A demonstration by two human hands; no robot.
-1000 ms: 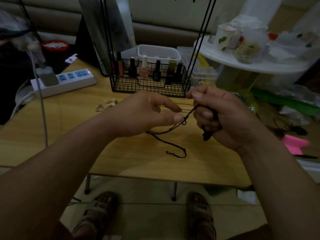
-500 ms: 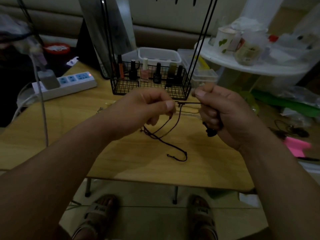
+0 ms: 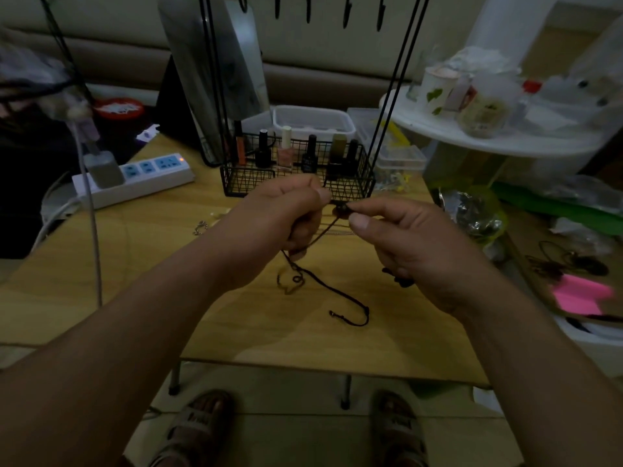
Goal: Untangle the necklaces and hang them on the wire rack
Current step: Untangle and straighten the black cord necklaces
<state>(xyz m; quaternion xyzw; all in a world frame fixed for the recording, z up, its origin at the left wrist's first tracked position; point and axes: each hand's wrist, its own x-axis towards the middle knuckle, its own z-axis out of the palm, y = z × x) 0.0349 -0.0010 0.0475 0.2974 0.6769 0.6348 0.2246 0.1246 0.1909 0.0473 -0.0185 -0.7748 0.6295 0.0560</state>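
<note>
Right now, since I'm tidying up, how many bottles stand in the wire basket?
6 bottles in the wire basket, left to right: orange, black, pink, black, olive, black. The left hand may hide more.

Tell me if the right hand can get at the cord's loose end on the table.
Probably yes. The loose end lies uncovered on the table, near the right hand, with nothing between them. But that hand is pinching the cord and would have to let go first.
</note>
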